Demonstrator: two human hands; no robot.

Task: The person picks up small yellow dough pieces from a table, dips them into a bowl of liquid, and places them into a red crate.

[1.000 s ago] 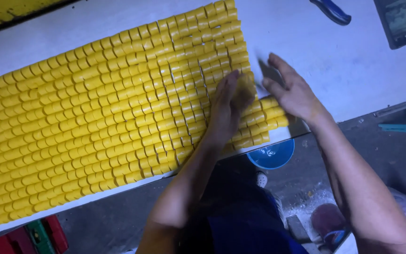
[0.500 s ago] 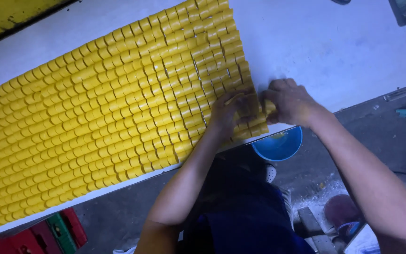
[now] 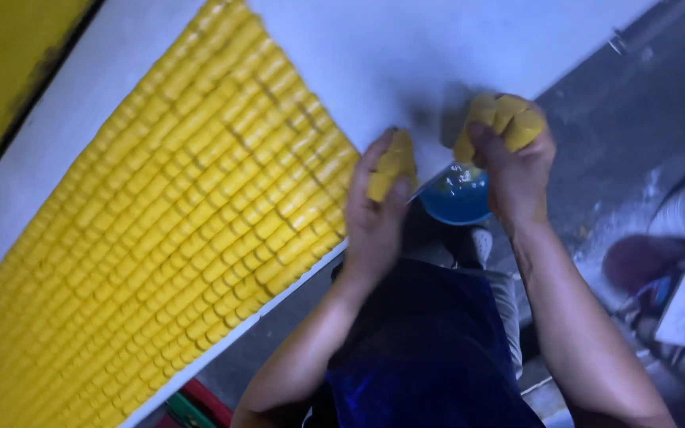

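The left hand (image 3: 374,214) and right hand (image 3: 517,162) are each clenching small yellow cylindrical pieces (image 3: 394,162) lifted just beyond the white table's (image 3: 406,55) edge, above a blue bowl (image 3: 455,198).

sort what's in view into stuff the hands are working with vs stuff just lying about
In hand:
left hand holding yellow pieces
right hand holding a yellow clump
yellow grid on the white table

Lying about:
blue bowl
red and green items
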